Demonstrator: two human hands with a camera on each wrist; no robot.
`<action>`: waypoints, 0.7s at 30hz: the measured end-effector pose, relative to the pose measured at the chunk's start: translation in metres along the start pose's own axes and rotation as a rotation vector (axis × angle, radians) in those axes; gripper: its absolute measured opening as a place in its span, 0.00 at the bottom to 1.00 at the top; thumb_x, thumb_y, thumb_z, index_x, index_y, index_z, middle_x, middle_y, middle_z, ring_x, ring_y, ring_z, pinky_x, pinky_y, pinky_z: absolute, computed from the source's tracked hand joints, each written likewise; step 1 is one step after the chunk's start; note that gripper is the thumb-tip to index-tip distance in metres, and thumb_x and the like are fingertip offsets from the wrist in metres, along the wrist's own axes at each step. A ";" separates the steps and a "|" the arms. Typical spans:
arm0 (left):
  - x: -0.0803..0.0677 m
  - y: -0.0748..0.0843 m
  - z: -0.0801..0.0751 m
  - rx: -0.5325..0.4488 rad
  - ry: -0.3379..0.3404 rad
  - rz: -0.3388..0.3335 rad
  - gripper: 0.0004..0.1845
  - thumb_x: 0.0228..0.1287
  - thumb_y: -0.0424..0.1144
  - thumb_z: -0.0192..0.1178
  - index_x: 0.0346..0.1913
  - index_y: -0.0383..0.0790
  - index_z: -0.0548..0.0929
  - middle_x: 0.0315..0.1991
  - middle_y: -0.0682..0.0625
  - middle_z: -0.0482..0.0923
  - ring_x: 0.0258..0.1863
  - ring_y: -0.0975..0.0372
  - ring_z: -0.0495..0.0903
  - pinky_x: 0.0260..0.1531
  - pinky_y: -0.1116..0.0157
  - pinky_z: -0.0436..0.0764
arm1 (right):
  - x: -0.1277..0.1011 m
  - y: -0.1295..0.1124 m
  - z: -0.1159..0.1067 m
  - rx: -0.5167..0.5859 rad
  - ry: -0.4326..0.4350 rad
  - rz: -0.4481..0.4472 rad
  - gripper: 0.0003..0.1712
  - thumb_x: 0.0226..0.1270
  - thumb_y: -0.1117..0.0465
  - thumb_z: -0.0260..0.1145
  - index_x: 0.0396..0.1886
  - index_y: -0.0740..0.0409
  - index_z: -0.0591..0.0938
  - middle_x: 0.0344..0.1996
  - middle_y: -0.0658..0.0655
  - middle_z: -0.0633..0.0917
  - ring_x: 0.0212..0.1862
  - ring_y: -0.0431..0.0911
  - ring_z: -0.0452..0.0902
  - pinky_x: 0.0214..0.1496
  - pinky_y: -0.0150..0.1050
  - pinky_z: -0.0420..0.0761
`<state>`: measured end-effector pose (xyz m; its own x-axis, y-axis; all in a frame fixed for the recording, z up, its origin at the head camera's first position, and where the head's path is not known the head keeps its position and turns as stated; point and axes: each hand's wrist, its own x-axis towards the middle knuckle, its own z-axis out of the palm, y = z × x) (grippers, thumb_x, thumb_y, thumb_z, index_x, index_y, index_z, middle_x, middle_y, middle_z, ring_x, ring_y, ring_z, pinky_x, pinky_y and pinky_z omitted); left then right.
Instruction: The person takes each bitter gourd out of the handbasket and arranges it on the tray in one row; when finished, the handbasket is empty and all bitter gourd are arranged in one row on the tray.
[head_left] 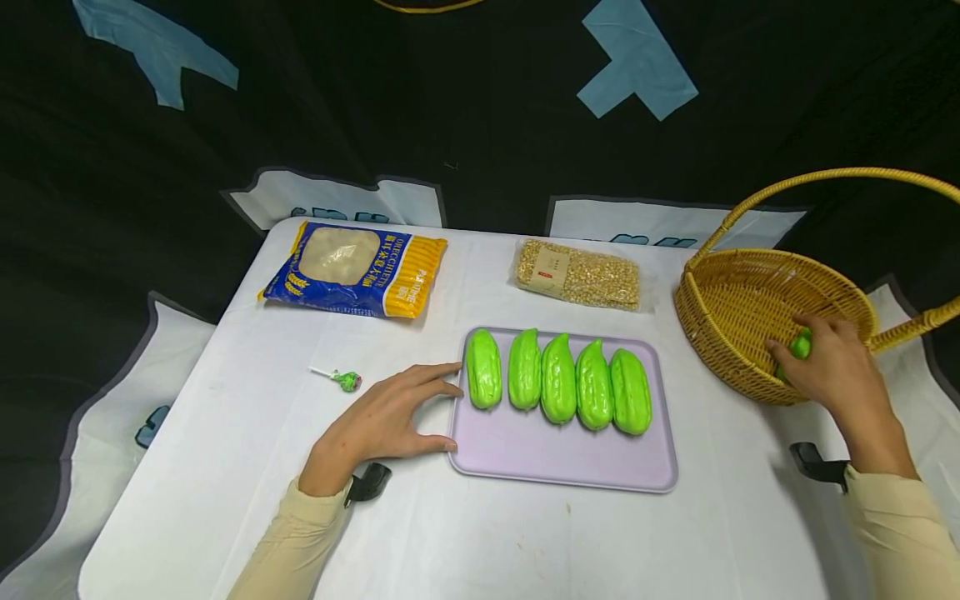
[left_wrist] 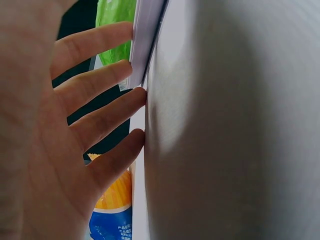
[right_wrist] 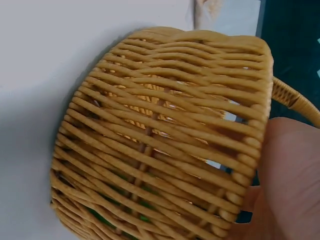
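A white table [head_left: 225, 467] is seen from above against a dark backdrop. Near its middle a lilac tray [head_left: 562, 458] is laid flat, and five green gourds [head_left: 558, 379] are lined up side by side along the tray's far half, each touching the next; the near half of the tray is bare. The left hand [head_left: 382, 425] is rested flat on the table at the tray's left edge, fingers straight and spread, with the fingertips [left_wrist: 135, 75] pressed against the rim; nothing is held in it. At the right side of the table a wicker basket [head_left: 742, 308] with a tall hoop handle is placed, well apart from the tray. The right hand [head_left: 832, 367] is reached over the basket's near rim, and a sixth green gourd [head_left: 800, 344] is gripped inside the basket by its curled fingers; most of that gourd is hidden by the hand. Open tabletop is left between tray and basket and along the near edge. Further back, a blue and yellow pasta bag [head_left: 356, 271] and a clear packet of grain [head_left: 577, 275] are lying. A small lollipop [head_left: 345, 381] is lying just left of the left hand.
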<state>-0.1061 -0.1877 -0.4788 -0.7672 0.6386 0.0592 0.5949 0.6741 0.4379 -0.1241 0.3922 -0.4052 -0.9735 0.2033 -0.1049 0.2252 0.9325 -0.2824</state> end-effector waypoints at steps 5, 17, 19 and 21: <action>0.000 0.000 -0.001 0.004 0.001 -0.002 0.38 0.51 0.73 0.67 0.62 0.58 0.81 0.77 0.60 0.61 0.74 0.62 0.63 0.72 0.54 0.68 | 0.004 0.004 0.002 0.013 -0.016 0.038 0.47 0.72 0.40 0.60 0.74 0.71 0.59 0.66 0.86 0.54 0.57 0.82 0.59 0.49 0.76 0.71; 0.000 0.000 -0.001 -0.007 0.006 0.009 0.38 0.51 0.72 0.69 0.62 0.57 0.81 0.76 0.58 0.63 0.74 0.62 0.64 0.71 0.56 0.69 | 0.012 0.009 0.008 0.050 0.014 0.006 0.41 0.66 0.59 0.69 0.69 0.76 0.63 0.62 0.86 0.57 0.57 0.77 0.59 0.45 0.72 0.75; 0.000 0.000 -0.001 -0.007 0.005 0.007 0.38 0.51 0.72 0.68 0.62 0.57 0.81 0.76 0.59 0.63 0.74 0.62 0.64 0.71 0.55 0.69 | 0.013 0.008 0.010 0.050 0.026 0.008 0.40 0.64 0.60 0.69 0.68 0.76 0.63 0.62 0.86 0.57 0.58 0.79 0.58 0.47 0.74 0.74; 0.000 0.001 -0.001 -0.008 0.003 0.002 0.38 0.51 0.72 0.68 0.62 0.57 0.81 0.76 0.59 0.63 0.74 0.62 0.63 0.71 0.55 0.68 | 0.014 0.008 0.010 0.049 0.025 0.020 0.40 0.64 0.61 0.69 0.69 0.76 0.63 0.62 0.86 0.56 0.57 0.78 0.58 0.47 0.73 0.74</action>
<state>-0.1055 -0.1879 -0.4774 -0.7668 0.6387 0.0633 0.5946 0.6697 0.4449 -0.1355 0.3998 -0.4187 -0.9694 0.2294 -0.0875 0.2455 0.9126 -0.3269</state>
